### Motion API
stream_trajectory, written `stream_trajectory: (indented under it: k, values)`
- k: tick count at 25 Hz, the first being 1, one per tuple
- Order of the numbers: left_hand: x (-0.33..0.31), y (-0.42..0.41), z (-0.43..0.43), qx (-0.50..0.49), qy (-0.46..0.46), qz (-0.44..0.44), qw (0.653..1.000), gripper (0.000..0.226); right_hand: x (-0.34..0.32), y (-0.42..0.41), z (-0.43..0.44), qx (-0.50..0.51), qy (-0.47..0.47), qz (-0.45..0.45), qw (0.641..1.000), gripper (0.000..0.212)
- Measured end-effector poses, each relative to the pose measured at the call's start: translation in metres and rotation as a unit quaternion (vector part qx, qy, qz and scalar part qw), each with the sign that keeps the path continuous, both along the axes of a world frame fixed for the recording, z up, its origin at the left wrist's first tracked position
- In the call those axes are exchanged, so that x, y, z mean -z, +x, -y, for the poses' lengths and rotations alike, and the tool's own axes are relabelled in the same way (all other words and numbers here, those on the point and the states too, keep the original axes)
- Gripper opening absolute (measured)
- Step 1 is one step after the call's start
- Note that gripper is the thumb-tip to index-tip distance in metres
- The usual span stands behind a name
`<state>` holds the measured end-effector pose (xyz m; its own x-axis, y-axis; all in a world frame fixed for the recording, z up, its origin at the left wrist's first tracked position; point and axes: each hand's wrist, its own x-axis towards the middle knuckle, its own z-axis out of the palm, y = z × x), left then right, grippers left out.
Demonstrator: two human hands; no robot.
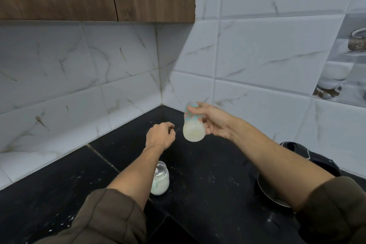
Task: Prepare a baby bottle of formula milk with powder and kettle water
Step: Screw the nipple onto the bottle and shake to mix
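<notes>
Up near the corner of the black counter (208,174), the right hand (213,123) grips a baby bottle (194,128) around its middle, held in the air and tilted, with whitish liquid pooled in its lower end. Just to its left the left hand (160,136) hovers over the counter, fingers loosely curled with nothing seen in them. A glass jar (161,180) of white powder stands on the counter beside the left forearm. A kettle (309,154) sits partly hidden behind the right forearm.
</notes>
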<state>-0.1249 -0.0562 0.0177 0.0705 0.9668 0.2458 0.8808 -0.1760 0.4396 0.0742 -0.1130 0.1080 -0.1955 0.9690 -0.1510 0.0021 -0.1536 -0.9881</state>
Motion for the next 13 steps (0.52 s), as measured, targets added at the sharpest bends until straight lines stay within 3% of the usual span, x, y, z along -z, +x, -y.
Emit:
stream_trajectory:
  k: [2,4,6,8,10,13]
  values:
    - [-0.001,0.000,0.000,0.002,0.004,0.005,1.000,0.033,0.000,0.003,-0.006,0.100,-0.010,-0.062,0.993,0.053]
    - [-0.001,-0.002,0.002,0.000,0.004,0.003,1.000,0.034,0.000,0.007,-0.011,0.174,-0.034,-0.141,0.974,0.044]
    - [-0.001,-0.004,0.001,0.000,0.001,0.000,1.000,0.034,-0.003,0.009,-0.006,0.129,-0.048,-0.101,0.985,0.037]
    - [0.000,-0.002,0.000,0.002,-0.004,0.000,1.000,0.034,-0.004,0.007,0.000,0.011,-0.013,0.001,1.000,0.040]
    - [-0.001,0.000,0.001,0.005,-0.004,0.002,1.000,0.034,-0.002,0.005,0.000,0.001,0.015,0.018,1.000,0.045]
    - [0.000,0.000,0.001,0.005,0.004,0.004,1.000,0.033,-0.002,0.005,-0.008,0.161,-0.030,-0.125,0.979,0.039]
